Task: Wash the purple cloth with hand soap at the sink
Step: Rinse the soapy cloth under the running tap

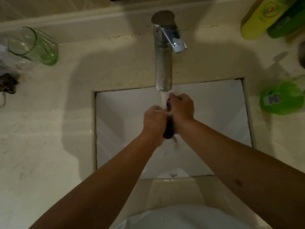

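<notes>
A dark purple cloth (169, 129) is bunched between both hands over the white sink basin (214, 116). My left hand (154, 119) grips its near side and my right hand (181, 107) grips its far side. A stream of water (163, 100) runs from the chrome faucet (163, 63) onto the cloth and my fingers. Most of the cloth is hidden by my hands; only a dark strip shows between them and hangs below. A green bottle (280, 98), possibly the hand soap, stands on the counter at the right.
A green glass tumbler (34, 47) stands on the beige counter (49, 121) at the back left, with a dark small object (8, 83) near it. Yellow and green bottles (267, 19) stand at the back right. The drain (173, 141) lies under my hands.
</notes>
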